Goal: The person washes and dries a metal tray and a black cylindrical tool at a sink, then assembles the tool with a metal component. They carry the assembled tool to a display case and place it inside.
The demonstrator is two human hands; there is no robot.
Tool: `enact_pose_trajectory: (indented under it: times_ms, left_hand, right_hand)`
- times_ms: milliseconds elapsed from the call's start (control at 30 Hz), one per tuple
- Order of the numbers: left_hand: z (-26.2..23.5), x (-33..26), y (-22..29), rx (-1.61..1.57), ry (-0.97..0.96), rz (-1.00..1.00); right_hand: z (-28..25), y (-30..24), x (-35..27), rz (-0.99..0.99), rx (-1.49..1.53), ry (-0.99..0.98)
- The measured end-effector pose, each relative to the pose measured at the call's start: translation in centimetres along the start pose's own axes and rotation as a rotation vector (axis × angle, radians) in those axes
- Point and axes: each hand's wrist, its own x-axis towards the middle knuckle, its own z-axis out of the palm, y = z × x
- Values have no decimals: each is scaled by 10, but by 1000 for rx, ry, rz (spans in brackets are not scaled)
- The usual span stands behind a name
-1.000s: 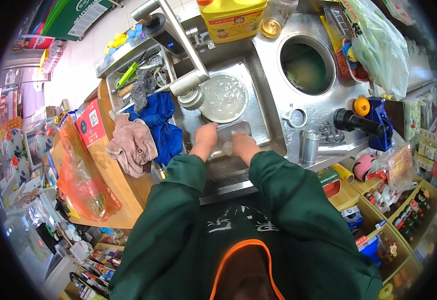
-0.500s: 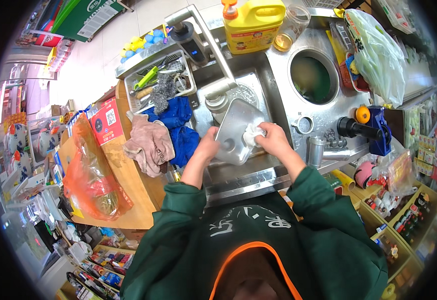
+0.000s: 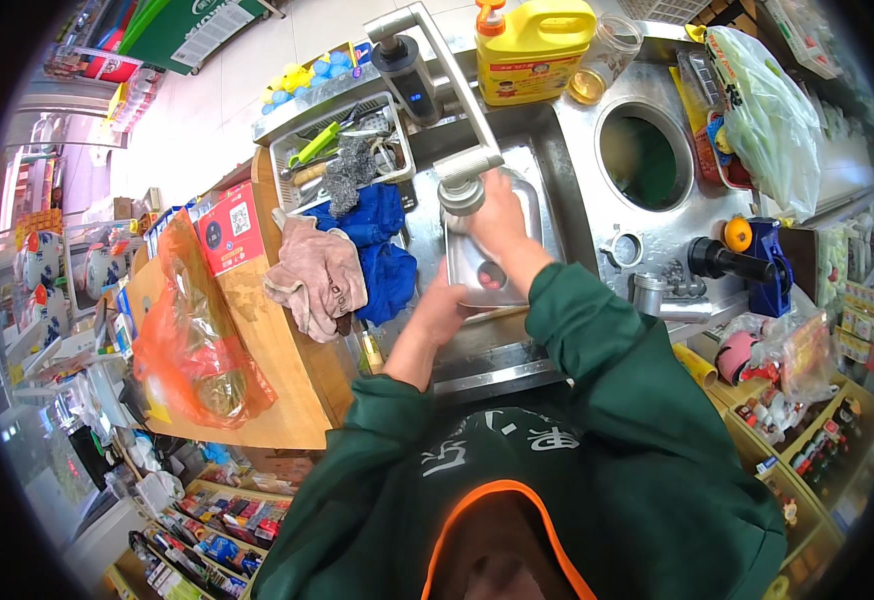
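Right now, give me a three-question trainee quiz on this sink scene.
1. True or false: the metal tray lies flat on the wooden board.
2. Which hand is up under the faucet head? A) left hand B) right hand
3. Fill in: the yellow jug stands behind the ____.

Key: 1 false, both hands hold the tray over the sink. 2 B. 3 sink.

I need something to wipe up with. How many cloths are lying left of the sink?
2: a pinkish-beige cloth draped on the wooden counter edge, and a blue cloth beside it against the sink, below the wire basket. Others may lie hidden underneath.
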Motion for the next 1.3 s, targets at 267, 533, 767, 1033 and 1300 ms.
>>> enact_pose_trajectory:
  times_ms: [267, 533, 767, 1033, 1300]
  left_hand:
    - [7, 2, -5, -67, 39, 59]
    - [13, -3, -12, -25, 104, -7]
    - [3, 11, -32, -74, 196, 103]
    - [9, 16, -26, -130, 78, 83]
    - [-22, 25, -6, -501, -156, 66]
  right_hand:
    - [-16, -3, -46, 43, -219, -234]
    - [4, 9, -14, -171, -229, -53]
    - [1, 45, -25, 24, -565, -116]
    - [-8, 6, -63, 71, 38, -259]
    - [-19, -8, -60, -151, 212, -442]
